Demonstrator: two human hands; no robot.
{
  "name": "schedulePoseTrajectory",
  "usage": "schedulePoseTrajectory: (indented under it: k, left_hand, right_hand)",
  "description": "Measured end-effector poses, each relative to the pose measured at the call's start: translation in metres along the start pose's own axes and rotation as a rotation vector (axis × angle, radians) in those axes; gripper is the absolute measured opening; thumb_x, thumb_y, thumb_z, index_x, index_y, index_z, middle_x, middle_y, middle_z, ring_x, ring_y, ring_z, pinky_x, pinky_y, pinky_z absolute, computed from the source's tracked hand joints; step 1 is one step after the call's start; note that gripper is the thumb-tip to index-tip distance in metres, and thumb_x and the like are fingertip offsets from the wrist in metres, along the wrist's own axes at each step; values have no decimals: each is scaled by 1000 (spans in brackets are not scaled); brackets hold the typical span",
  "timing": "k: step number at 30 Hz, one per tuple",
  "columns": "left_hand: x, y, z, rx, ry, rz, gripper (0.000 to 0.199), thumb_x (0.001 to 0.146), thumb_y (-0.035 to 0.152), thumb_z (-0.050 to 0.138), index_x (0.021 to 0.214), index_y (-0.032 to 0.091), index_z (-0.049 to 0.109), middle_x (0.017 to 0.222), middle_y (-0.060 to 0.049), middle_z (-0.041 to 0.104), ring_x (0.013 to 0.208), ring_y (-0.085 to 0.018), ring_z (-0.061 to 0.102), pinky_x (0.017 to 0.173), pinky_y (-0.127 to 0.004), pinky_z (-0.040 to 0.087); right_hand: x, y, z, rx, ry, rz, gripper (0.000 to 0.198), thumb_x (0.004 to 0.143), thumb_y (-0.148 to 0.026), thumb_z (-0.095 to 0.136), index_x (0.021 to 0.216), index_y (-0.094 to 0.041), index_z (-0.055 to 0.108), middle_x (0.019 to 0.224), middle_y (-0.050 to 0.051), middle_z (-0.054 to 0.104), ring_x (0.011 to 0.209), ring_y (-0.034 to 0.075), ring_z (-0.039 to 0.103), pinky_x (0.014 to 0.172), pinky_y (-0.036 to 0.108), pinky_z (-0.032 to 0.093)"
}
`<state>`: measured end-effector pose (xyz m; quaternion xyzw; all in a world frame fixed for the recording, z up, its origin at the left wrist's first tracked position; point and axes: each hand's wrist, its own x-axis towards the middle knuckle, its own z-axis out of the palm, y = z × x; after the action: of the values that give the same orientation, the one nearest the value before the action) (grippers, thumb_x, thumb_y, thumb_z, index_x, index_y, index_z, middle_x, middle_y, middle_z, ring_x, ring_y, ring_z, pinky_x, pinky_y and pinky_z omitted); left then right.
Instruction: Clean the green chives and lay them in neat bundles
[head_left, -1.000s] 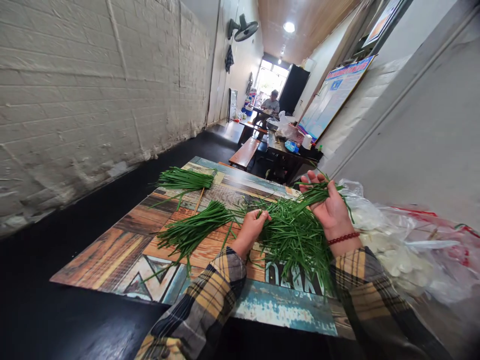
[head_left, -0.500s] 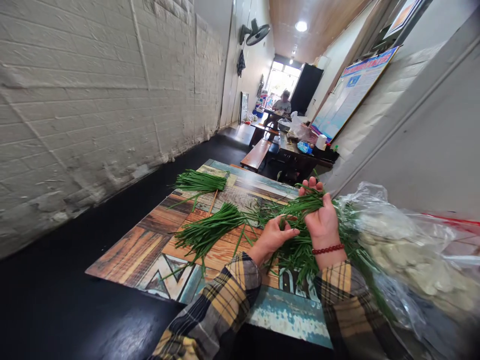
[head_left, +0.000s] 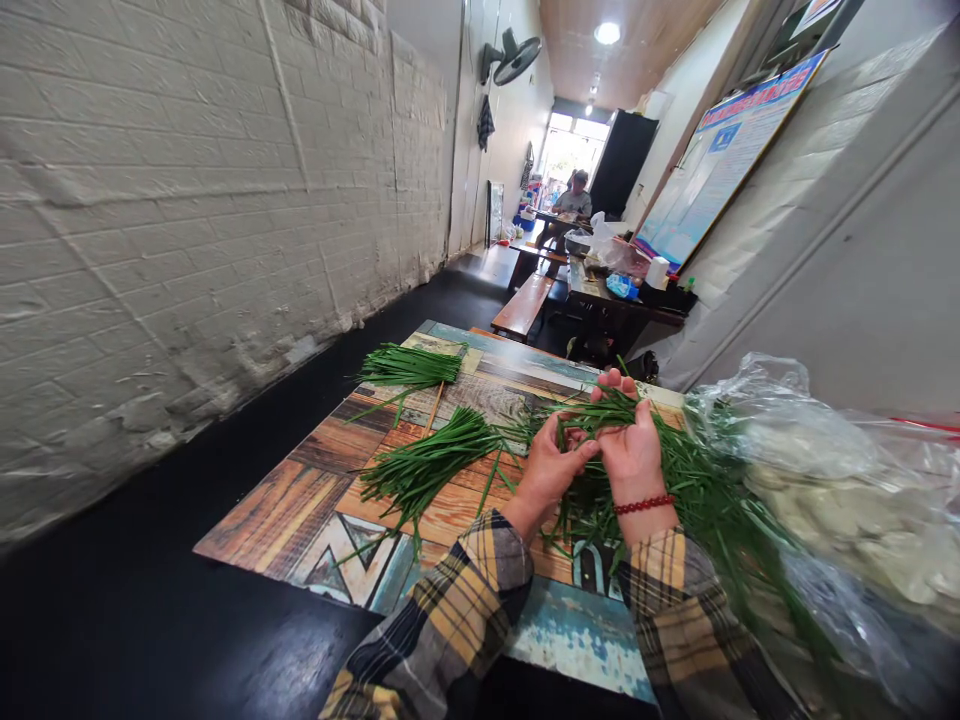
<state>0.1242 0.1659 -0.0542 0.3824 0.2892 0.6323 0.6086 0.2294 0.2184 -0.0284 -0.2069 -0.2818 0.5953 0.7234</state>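
My right hand, palm up with a red bead bracelet at the wrist, has its fingers curled around a small bunch of garlic chives. Close against it, my left hand pinches at the lower stems of that bunch; the exact strands between its fingertips are partly hidden. Beneath and to the right of both hands spreads a loose heap of garlic chives. Two gathered bundles lie on the patterned table: a nearer bundle and a farther bundle.
Clear plastic bags with pale contents stand at the right beside the heap. The wood-patterned tabletop extends left. Beyond it are a bench, another table with items and a seated person.
My hands have come closer together, with my left fingers now meeting the bunch beside my right palm. The view has shifted slightly; the two bundles lie as before.
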Motion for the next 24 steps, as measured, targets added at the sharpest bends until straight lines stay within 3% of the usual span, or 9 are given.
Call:
schedulePoseTrajectory:
  k: [3, 13, 24]
  left_hand:
    - [-1, 4, 0, -64, -11, -18, 58, 62, 30, 80, 112, 18, 55, 79, 2, 54, 55, -4, 41, 45, -16, 33]
    - [4, 3, -3, -107, 12, -36, 55, 68, 33, 75, 117, 19, 55, 65, 6, 53, 45, -3, 40, 41, -16, 24]
    - [12, -5, -10, -58, 122, -5, 35, 70, 42, 72, 87, 16, 57, 61, 6, 54, 42, -2, 38, 41, -17, 21]
  right_hand:
    - [-1, 4, -2, -15, -4, 0, 34, 96, -40, 36, 92, -26, 67, 108, -1, 71, 101, 12, 65, 94, 36, 50]
    - [-6, 12, -5, 17, 21, 27, 31, 95, -44, 39, 94, -25, 65, 105, -1, 72, 99, 11, 66, 93, 33, 51]
    - [-6, 19, -15, 30, 66, 50, 25, 92, -42, 44, 86, -25, 61, 96, -3, 73, 92, 10, 68, 87, 31, 53]
